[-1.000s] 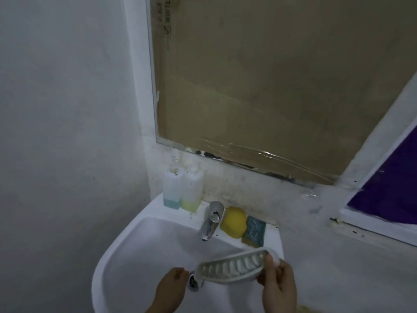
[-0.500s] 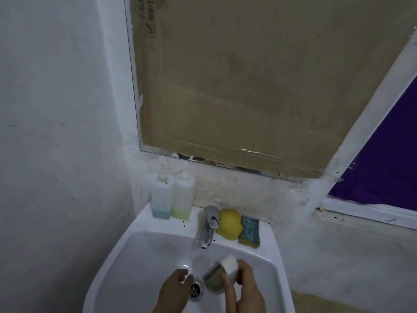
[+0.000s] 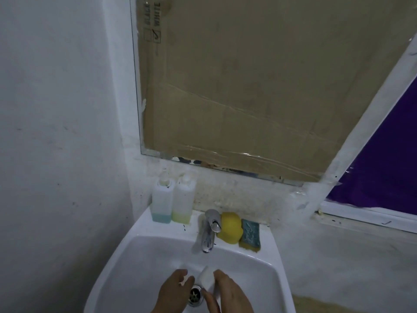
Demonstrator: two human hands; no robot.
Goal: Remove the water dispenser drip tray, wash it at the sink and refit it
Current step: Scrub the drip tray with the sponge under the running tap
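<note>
The white drip tray (image 3: 206,279) is over the sink bowl, turned so I see only its short end, below the tap (image 3: 208,231). My right hand (image 3: 228,294) grips it from the right and hides most of its length. My left hand (image 3: 173,290) is curled close to the tray's left, just above the metal drain (image 3: 195,295). A small white bit shows between its fingers, and I cannot tell what it is. No water stream is clearly visible.
The white sink (image 3: 135,236) is fixed in a wall corner. On its back ledge stand two soap bottles (image 3: 172,204), a yellow sponge (image 3: 230,227) and a green scourer (image 3: 250,233). A cardboard-covered mirror (image 3: 248,86) hangs above, and a window (image 3: 383,166) is at the right.
The tray swung from lying crosswise, with its slotted face showing, to end-on and lower in the bowl. Both hands moved closer together over the drain.
</note>
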